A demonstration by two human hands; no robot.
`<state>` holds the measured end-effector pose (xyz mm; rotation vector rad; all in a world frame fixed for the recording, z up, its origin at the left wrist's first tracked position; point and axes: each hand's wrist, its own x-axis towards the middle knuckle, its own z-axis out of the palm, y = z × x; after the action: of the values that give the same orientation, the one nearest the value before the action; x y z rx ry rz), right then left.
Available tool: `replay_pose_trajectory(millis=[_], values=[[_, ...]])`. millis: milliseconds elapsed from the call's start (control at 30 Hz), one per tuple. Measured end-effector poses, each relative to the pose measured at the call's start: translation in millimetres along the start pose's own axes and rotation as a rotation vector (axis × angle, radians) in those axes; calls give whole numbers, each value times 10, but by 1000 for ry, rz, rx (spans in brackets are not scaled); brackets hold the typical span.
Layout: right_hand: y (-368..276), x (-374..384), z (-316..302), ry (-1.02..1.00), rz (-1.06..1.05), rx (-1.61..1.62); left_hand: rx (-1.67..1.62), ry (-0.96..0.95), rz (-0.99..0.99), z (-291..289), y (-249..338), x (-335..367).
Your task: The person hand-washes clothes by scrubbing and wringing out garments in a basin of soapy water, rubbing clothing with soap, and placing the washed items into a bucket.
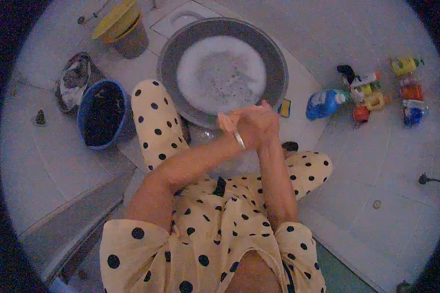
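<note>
The left hand (250, 134) and the right hand (269, 123) are meeting over the near rim of a round grey washtub (280, 56), and their grip is closing tightly around a bunched peach cloth (228, 121), part of which is sticking out on the left side; blur is hiding how the individual fingers are overlapping. A silvery bangle (240, 140) is circling the left wrist. White suds (193, 61) are covering much of the water in the washtub, which is standing on the tiled floor (349, 195) in front of the person, who is wearing a cream outfit (203, 215) with black dots. A yellow and dark sponge (285, 108) is lying just beside the washtub on the right. Farther right, a bottle of blue liquid (321, 104) is lying near a group of small coloured bottles (375, 101), and a dark plug (422, 179) on a cord is resting nearer the right edge. On the left, a blue bucket (99, 147) is holding something dark, with a dark-rimmed container (59, 95) of pale, crumpled contents standing beside it. Behind these, a yellow basin (116, 20) is sitting tilted on a brownish bucket (136, 45)
</note>
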<state>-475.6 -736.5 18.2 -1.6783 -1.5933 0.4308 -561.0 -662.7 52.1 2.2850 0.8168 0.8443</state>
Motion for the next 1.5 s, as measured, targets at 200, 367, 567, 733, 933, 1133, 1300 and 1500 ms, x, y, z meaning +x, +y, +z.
replay_pose_trajectory(millis=[200,367,567,733,933,1133,1300,1500], values=[[-654,215,-331,115,803,1733,-469,-249,-283,-185,-544,226],[-599,407,-655,248,764,1827,-1130,-596,-399,227,-1053,-163],[170,-7,-825,515,923,1710,-783,-895,-264,-55,-903,-87],[756,-335,-51,587,1114,1590,-215,-204,136,-164,-653,-113],[840,-646,582,-99,626,1651,-12,-317,485,322,245,-530],[506,-517,782,257,1063,1570,106,-390,130,603,-413,-581],[1357,-1058,767,-46,734,2040,31,-372,-71,491,-341,-506],[674,-737,682,120,1025,1771,-62,-234,110,785,-240,-902]])
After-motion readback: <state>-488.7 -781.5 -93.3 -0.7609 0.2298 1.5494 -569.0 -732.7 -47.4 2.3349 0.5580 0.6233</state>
